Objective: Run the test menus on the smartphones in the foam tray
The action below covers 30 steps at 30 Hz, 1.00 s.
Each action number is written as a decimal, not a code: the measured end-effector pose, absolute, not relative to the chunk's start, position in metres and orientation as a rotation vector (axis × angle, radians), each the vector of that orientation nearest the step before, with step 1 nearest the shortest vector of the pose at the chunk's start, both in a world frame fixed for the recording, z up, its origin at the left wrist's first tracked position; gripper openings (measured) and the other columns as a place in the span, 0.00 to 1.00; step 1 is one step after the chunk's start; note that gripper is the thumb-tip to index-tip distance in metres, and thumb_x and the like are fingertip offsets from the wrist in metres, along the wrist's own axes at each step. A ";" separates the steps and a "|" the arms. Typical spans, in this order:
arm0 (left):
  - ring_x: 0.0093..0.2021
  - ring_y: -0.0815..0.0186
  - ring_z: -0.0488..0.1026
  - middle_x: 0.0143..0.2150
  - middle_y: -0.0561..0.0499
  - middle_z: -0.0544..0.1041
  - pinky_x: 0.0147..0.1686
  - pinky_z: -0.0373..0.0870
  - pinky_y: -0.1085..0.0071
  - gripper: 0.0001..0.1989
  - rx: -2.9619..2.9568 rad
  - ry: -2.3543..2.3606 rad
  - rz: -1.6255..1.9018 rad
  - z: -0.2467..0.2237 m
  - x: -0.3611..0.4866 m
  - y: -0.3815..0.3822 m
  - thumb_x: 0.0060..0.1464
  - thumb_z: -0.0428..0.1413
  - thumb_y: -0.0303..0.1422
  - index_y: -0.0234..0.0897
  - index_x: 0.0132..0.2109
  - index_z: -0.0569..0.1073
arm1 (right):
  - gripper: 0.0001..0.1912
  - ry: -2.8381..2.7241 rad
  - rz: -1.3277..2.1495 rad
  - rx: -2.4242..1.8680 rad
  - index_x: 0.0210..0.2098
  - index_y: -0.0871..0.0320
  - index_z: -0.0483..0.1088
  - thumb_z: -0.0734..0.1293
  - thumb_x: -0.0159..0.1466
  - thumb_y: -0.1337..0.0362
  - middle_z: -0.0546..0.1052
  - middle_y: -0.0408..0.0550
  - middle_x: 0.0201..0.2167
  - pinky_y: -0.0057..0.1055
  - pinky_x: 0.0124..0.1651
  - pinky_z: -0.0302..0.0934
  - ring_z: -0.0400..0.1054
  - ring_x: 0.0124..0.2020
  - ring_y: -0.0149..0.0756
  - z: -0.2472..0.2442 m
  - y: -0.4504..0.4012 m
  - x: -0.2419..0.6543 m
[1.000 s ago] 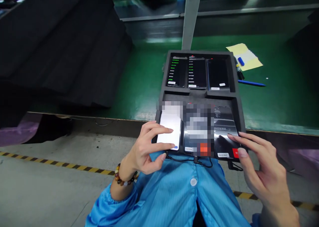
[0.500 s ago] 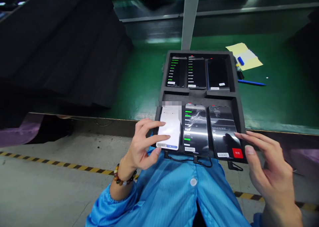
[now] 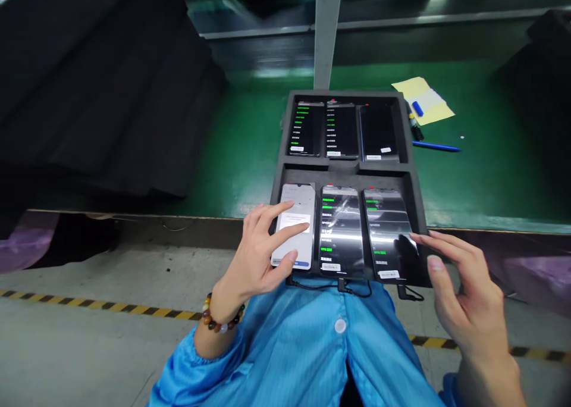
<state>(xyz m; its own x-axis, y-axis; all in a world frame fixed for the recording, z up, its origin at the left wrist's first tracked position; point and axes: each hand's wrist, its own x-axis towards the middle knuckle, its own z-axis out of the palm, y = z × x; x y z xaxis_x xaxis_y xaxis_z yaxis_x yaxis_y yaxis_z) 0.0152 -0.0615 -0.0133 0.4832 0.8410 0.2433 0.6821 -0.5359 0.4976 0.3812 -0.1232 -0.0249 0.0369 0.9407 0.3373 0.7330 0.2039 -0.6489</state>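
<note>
"Where's the bright phone (image 3: 304, 244)?"
"Beneath the spread fingers of the left hand (image 3: 250, 261)."
"And the right hand (image 3: 473, 285)?"
"Its fingers are parted at the edge of a dark phone (image 3: 387, 240) (touching or not, I can't tell)."
"The tray (image 3: 343, 168)?"
"Carrying both phones, stretching beyond the fingers."

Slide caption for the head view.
Six phones in a black tray, left hand over one bright screen, right hand at another phone.

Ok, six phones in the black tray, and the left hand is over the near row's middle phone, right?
Not the middle one: the head view shows the left hand over the near row's pale-screened left phone. The count of six in the black tray is right.
</note>
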 end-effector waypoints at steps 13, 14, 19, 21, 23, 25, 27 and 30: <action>0.49 0.59 0.76 0.47 0.45 0.80 0.52 0.71 0.63 0.09 2.013 1.527 0.922 -0.009 -0.010 -0.078 0.71 0.55 0.34 0.37 0.47 0.80 | 0.15 -1.852 0.178 -1.676 0.42 0.55 0.71 0.76 0.68 0.53 0.75 0.48 0.38 0.41 0.47 0.64 0.70 0.41 0.42 -0.022 -0.161 0.370; 0.41 0.63 0.75 0.39 0.48 0.78 0.45 0.71 0.67 0.11 1.918 1.531 0.870 -0.008 -0.016 -0.083 0.71 0.56 0.35 0.37 0.40 0.78 | 0.14 -1.880 0.181 -1.685 0.41 0.55 0.71 0.76 0.68 0.54 0.75 0.47 0.36 0.41 0.47 0.63 0.70 0.39 0.41 -0.022 -0.167 0.366; 0.40 0.63 0.78 0.38 0.50 0.83 0.42 0.72 0.70 0.19 1.463 1.322 0.229 -0.008 -0.032 -0.110 0.72 0.56 0.47 0.38 0.41 0.82 | 0.12 -1.817 0.208 -1.764 0.45 0.54 0.74 0.75 0.71 0.54 0.79 0.47 0.40 0.38 0.49 0.66 0.74 0.42 0.40 -0.020 -0.180 0.349; 0.46 0.59 0.80 0.45 0.47 0.85 0.49 0.75 0.67 0.21 1.315 1.208 0.193 -0.016 -0.022 -0.119 0.71 0.56 0.50 0.39 0.51 0.84 | 0.13 -1.809 0.216 -1.780 0.47 0.54 0.75 0.74 0.71 0.52 0.80 0.47 0.41 0.37 0.49 0.67 0.75 0.42 0.40 -0.021 -0.182 0.347; 0.45 0.58 0.81 0.43 0.44 0.85 0.50 0.76 0.65 0.26 1.147 1.158 0.351 -0.031 -0.006 -0.127 0.72 0.54 0.53 0.36 0.54 0.84 | 0.15 -1.820 0.211 -1.786 0.48 0.54 0.75 0.74 0.71 0.50 0.80 0.46 0.41 0.37 0.48 0.67 0.76 0.41 0.39 -0.023 -0.182 0.345; 0.47 0.56 0.82 0.49 0.40 0.86 0.52 0.76 0.64 0.27 0.959 1.077 0.521 -0.045 0.009 -0.133 0.71 0.55 0.53 0.35 0.57 0.84 | 0.14 -1.818 0.209 -1.771 0.47 0.55 0.75 0.73 0.72 0.51 0.81 0.46 0.41 0.37 0.46 0.67 0.76 0.40 0.39 -0.027 -0.181 0.344; 0.48 0.56 0.82 0.55 0.37 0.85 0.52 0.77 0.64 0.26 0.799 0.994 0.642 -0.055 0.022 -0.137 0.69 0.58 0.51 0.35 0.57 0.84 | 0.12 -1.800 0.234 -1.755 0.46 0.55 0.75 0.72 0.73 0.53 0.80 0.46 0.38 0.36 0.44 0.66 0.75 0.38 0.38 -0.032 -0.179 0.341; 0.47 0.57 0.83 0.56 0.36 0.85 0.52 0.78 0.64 0.23 0.667 0.928 0.763 -0.058 0.033 -0.139 0.67 0.62 0.50 0.33 0.52 0.87 | 0.07 -1.748 0.256 -1.735 0.41 0.55 0.73 0.70 0.74 0.58 0.75 0.44 0.32 0.35 0.38 0.63 0.70 0.33 0.36 -0.037 -0.177 0.338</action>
<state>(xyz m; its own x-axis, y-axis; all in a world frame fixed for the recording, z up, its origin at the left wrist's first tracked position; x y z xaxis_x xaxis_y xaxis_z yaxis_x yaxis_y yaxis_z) 0.0328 -0.1394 -0.0578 0.3846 0.8087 -0.4451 -0.2809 0.5619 0.7781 0.3377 -0.1767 -0.0367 0.0903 0.9476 0.3064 0.8198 0.1039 -0.5631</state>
